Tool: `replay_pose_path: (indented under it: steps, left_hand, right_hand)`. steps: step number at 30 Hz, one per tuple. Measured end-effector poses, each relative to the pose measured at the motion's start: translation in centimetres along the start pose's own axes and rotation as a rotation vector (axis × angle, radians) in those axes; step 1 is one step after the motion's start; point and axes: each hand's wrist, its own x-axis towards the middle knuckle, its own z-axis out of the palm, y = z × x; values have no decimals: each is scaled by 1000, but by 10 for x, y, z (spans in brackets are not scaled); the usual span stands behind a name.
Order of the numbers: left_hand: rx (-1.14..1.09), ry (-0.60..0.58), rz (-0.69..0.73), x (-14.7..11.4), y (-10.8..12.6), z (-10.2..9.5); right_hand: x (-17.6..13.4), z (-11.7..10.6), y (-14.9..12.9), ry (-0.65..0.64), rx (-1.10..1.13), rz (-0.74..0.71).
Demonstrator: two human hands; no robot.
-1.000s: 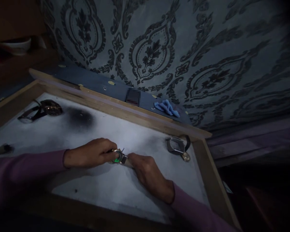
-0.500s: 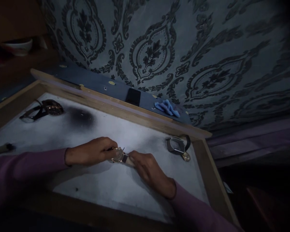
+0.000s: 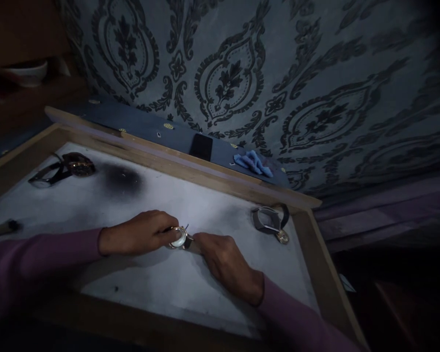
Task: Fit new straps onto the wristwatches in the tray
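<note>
A wristwatch [image 3: 179, 237] with a round, shiny face lies between my hands, just above or on the white floor of a wooden tray. My left hand [image 3: 146, 232] is closed on the left side of its case, the thumb lying over the edge of the face. On the right, my right hand [image 3: 225, 259] pinches the watch's strap, which its fingers mostly cover. A small thin piece sticks up from the case's upper edge; I cannot make out what it is.
The wooden tray [image 3: 220, 181] has raised sides. Dark watches [image 3: 78, 165] lie at its far left, a grey-framed watch [image 3: 267, 220] and a small gold dial [image 3: 282, 237] at the right. Behind the tray are a black phone [image 3: 201, 147] and a blue cloth [image 3: 253, 163].
The watch has tilted slightly, so its face now catches the light. My right fingers have curled further over the strap, and my left thumb has moved onto the face's edge.
</note>
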Motion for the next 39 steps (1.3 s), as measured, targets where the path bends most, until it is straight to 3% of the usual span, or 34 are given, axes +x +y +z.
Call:
replay_pose_path:
  steps: [17, 22, 30, 34, 39]
  left_hand:
    - [-55, -29, -32, 2, -4, -1]
    - [-46, -61, -76, 2, -1, -4]
    - [57, -53, -88, -2, -2, -2]
    - [44, -53, -88, -2, -3, -1]
    - [-3, -58, -82, -1, 0, -4]
  right_hand:
    - [-1, -4, 3, -63, 107, 169]
    - [1, -12, 9, -24, 128, 203]
    - [2, -17, 25, -113, -248, 328]
    - [2, -17, 25, -155, -405, 302]
    - [2, -18, 23, -99, -485, 268]
